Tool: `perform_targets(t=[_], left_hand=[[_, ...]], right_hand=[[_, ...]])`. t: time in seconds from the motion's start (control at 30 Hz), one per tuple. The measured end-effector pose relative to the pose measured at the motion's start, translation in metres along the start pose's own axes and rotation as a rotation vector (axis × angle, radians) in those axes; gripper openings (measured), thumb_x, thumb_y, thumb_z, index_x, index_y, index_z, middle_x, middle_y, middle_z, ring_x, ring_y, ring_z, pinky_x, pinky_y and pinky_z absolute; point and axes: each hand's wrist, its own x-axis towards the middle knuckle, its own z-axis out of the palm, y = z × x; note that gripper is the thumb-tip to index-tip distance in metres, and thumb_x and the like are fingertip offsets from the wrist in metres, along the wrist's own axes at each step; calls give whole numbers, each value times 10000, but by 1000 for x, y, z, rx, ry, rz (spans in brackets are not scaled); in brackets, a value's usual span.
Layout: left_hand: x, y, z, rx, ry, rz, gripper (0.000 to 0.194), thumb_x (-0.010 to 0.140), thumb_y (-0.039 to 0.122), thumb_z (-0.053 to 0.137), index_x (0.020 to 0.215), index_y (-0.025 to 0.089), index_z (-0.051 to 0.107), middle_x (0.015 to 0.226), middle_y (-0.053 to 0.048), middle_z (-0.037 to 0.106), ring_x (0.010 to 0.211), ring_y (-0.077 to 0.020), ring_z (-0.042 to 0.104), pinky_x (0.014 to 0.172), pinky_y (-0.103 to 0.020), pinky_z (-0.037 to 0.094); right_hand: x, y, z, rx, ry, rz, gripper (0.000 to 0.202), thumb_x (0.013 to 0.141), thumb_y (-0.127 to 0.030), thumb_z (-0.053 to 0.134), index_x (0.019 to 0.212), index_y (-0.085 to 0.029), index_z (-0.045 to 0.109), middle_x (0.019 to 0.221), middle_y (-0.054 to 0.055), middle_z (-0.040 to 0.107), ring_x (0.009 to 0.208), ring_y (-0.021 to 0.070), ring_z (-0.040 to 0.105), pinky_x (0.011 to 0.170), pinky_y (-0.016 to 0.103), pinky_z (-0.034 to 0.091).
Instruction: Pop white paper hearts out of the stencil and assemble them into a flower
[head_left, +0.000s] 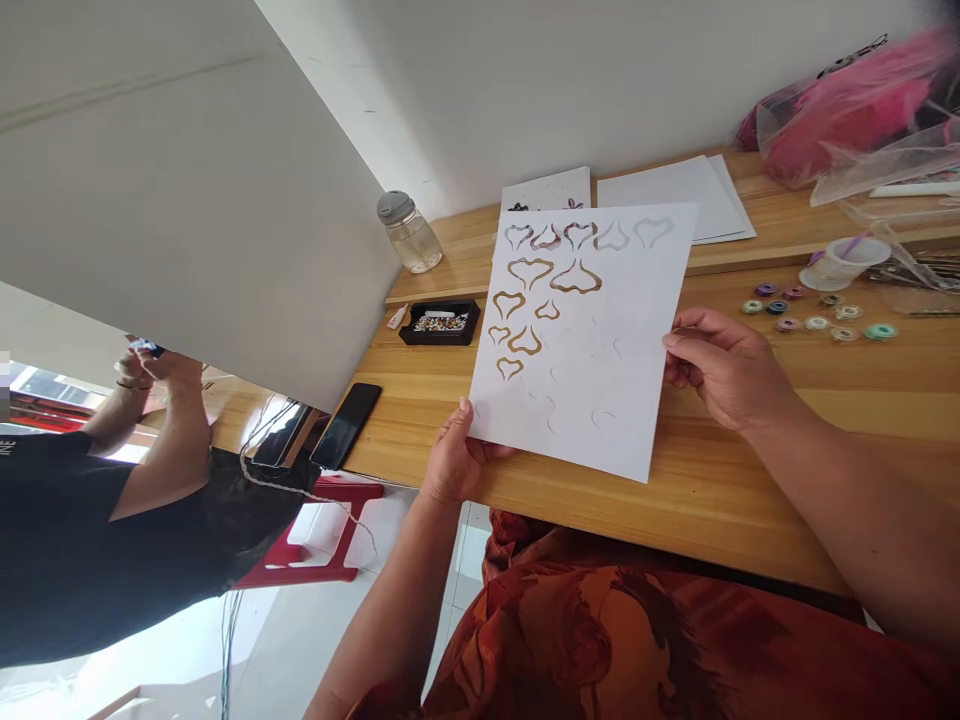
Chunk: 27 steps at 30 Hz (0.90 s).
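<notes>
A white sheet of paper is held up, tilted, above the wooden table. Rows of curved, heart-like outlines in brown, dark red and grey cover its upper and left parts, with faint pencil-like curves lower down. At the sheet's lower left corner, my left hand grips the edge, thumb in front. My right hand pinches the right edge between thumb and fingers. Behind the sheet lie a printed sheet and blank white papers.
Small colored spools and a white cup stand right, near pink bundles. A black bead tray, bottle and phone are left. Beyond the partition sits a person in black.
</notes>
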Motion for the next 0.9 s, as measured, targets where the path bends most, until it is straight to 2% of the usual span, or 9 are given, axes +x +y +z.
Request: perform_targets(t=[0.07,0.17,0.27,0.33,0.43,0.67,0.77,0.9], left_hand=[[0,4,-3,62,-9,9,566,722,621,743,968,113,714,851,-76,701,652,-171,643,474,-271,569],[0,8,-2,176,-70,64,464,755,584,732,862,133,705,687,-23,631,527,-126,565,417,-235,496],[2,10,1,275,-125,89,414,802,557,702,862,147,705,621,1,595,484,-111,527,417,-223,452],[3,10,3,285,-130,91,389,810,529,708,917,155,720,701,-17,660,570,-126,588,512,-229,494],[4,9,5,215,-131,63,367,784,444,764,1026,171,726,927,-55,742,798,-178,679,721,-260,541],[5,11,9,36,-143,-137,478,773,438,758,1131,128,692,1127,-139,733,1033,-293,696,956,-410,543],[6,10,12,-7,-146,-157,459,819,417,712,1173,128,676,1179,-136,717,1098,-301,676,1019,-434,518],[8,5,15,-54,-107,-126,418,849,386,684,1187,142,670,1228,-123,699,1146,-305,652,1027,-444,520]], right_hand=[[1,0,-1,15,17,8,96,735,-280,745,804,-271,679,603,-27,590,477,115,496,438,278,343],[2,1,0,25,22,13,85,731,-279,749,791,-279,689,602,-26,586,471,111,487,425,279,338],[1,0,0,27,20,7,95,729,-288,762,791,-281,690,599,-25,586,469,111,491,419,278,342],[1,-1,0,33,19,8,101,729,-287,763,788,-279,681,591,-28,578,468,112,493,419,275,344],[1,-2,0,39,19,5,90,734,-272,749,785,-264,676,599,-27,579,480,111,494,430,268,355],[-2,-5,1,41,-3,16,86,746,-256,729,821,-242,689,655,-23,606,522,104,504,471,251,385],[-4,-5,1,35,-12,19,88,760,-271,730,831,-235,693,660,-22,599,533,101,503,478,243,383],[-7,-6,4,2,-76,47,144,792,-352,731,860,-228,706,719,-9,623,598,112,542,502,237,409]])
